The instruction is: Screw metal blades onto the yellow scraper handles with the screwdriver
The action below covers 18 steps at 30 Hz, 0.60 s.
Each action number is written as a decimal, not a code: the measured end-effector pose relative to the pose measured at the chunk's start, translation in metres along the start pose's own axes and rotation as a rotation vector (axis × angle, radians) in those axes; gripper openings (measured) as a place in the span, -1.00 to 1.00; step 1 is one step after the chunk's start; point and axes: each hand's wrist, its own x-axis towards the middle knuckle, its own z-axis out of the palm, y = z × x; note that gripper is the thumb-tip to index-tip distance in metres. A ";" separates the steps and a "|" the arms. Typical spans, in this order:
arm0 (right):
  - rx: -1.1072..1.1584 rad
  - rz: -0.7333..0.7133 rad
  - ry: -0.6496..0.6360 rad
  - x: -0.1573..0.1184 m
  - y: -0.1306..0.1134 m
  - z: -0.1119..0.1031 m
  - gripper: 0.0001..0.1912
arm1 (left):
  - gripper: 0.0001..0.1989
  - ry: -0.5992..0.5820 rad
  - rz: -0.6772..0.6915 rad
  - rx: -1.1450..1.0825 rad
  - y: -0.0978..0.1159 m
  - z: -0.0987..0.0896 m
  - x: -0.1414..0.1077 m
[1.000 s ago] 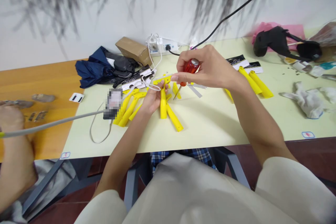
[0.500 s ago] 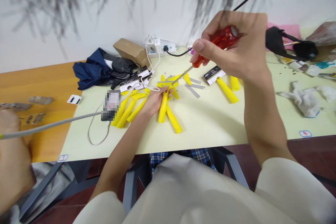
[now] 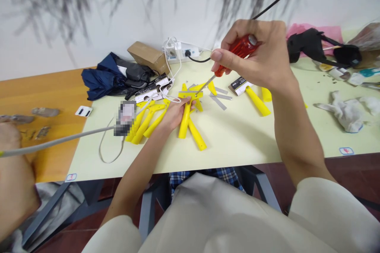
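Note:
My right hand (image 3: 261, 55) is closed around the red handle of a screwdriver (image 3: 237, 52). Its shaft slants down to the left, and the tip meets the head of a yellow scraper (image 3: 184, 120). My left hand (image 3: 175, 114) grips that scraper just under its wide head, with the handle toward me. A second yellow handle (image 3: 197, 136) lies beneath it, partly covered. Behind the head are loose yellow pieces (image 3: 211, 88) and flat grey metal blades (image 3: 219, 102). More yellow scraper handles (image 3: 145, 128) rest left of my left hand.
A navy cloth bundle (image 3: 102, 75), a cardboard box (image 3: 148, 57) and a power strip (image 3: 190, 50) line the back. Right of centre lie a black-and-white package (image 3: 240, 85) and a yellow handle (image 3: 258, 101). Crumpled white gloves (image 3: 346, 112) lie farther right. Another person's arm (image 3: 14, 185) is at left.
My right hand has shifted left and slightly down with the screwdriver, whose tip stays on the scraper head. The left hand keeps its hold almost unmoved.

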 end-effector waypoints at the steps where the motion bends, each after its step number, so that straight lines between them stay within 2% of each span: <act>1: -0.004 0.002 0.003 0.000 -0.001 0.000 -0.51 | -0.87 0.000 -0.001 -0.004 0.000 0.000 0.000; 18: 0.004 -0.040 0.000 -0.001 0.000 0.001 -0.64 | -0.89 -0.010 0.004 -0.011 0.001 0.001 -0.001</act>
